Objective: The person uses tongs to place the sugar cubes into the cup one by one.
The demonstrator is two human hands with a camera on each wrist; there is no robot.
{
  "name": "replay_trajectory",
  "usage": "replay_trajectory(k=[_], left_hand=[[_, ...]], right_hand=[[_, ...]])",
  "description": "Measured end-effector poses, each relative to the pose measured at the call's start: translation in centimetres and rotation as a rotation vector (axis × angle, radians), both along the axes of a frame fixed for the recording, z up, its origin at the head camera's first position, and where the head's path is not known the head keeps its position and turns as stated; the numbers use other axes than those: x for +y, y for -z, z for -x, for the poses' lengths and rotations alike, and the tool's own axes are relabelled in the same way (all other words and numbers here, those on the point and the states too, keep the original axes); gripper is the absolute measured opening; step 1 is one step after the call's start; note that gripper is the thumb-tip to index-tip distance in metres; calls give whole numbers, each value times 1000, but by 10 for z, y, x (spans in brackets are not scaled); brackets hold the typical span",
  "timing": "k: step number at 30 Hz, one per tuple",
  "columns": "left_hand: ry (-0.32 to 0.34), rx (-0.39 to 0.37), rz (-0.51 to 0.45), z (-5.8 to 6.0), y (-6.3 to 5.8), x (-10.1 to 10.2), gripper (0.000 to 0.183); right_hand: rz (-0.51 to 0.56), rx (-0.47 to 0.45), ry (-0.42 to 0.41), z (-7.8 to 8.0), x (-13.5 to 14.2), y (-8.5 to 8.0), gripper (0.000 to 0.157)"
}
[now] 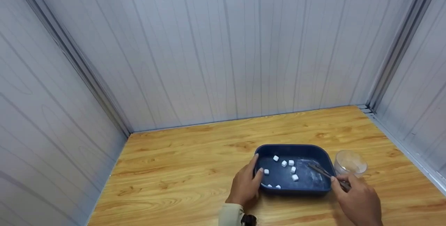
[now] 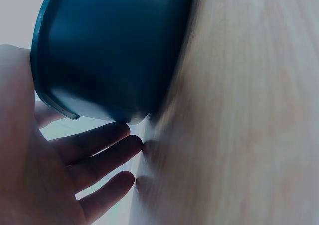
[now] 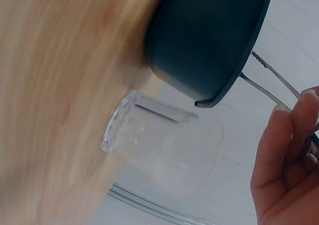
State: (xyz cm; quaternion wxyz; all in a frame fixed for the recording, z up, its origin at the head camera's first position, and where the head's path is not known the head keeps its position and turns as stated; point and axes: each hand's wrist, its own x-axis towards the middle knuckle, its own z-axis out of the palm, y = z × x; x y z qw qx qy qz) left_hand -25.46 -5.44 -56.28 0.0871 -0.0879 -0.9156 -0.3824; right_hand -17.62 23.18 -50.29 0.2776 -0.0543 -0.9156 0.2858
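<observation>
A dark blue rectangular tray (image 1: 296, 191) sits on the table with several small white cubes (image 1: 293, 170) scattered inside, mostly toward its left half. At its left end, my left hand (image 1: 244, 183) holds the wall, thumb at the rim; in the left wrist view the other fingers (image 2: 107, 160) reach along the outside near the tabletop. My right hand (image 1: 360, 198) pinches small metal tongs (image 1: 322, 171), which slant over the tray's right rim. Their tips point down into the tray's right part, apart from each other, with no cube visible between them. Serrations show on one tip (image 3: 259, 59).
A clear cup (image 1: 350, 163) stands close beside the tray's right end, with something white low inside it. Wood-patterned tabletop (image 1: 167, 170) extends left of the tray. Pale panel walls (image 1: 223, 51) border the table at the back and both sides.
</observation>
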Motion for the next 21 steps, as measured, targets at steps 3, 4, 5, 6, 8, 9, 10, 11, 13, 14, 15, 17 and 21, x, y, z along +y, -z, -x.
replay_trajectory(k=[3,4,5,6,8,9,10,11,13,14,15,17,21], left_hand=[[1,10,6,0,0,0,51],[2,12,8,0,0,0,51],[0,12,12,0,0,0,51],[-2,5,15,0,0,0,51],[-2,0,20,0,-1,0,51],[-3,-2,24,0,-1,0,51],[-5,-5,24,0,-1,0,51],[-7,-7,24,0,-1,0,51],[-4,-5,20,0,-1,0,51],[-3,-3,19,0,-1,1,51],[-4,-2,19,0,-1,1,51],[-4,4,18,0,-1,1,51],[-5,11,18,0,0,0,51]], right_hand=[[-7,4,-9,0,-3,2,16],[-7,5,-11,0,-3,2,16],[-9,7,-14,0,-4,2,16],[-10,16,-20,0,-4,3,15],[-9,33,-31,1,-6,3,14],[-7,35,-37,1,-7,4,13],[-7,34,-42,1,-8,4,13],[-6,26,-44,1,-9,3,14],[-2,-5,-44,1,-12,3,16],[0,-24,-46,1,-13,3,17],[-1,-40,-47,1,-15,3,18],[-7,-63,-51,1,-17,3,19],[-24,-63,-67,1,-22,6,17]])
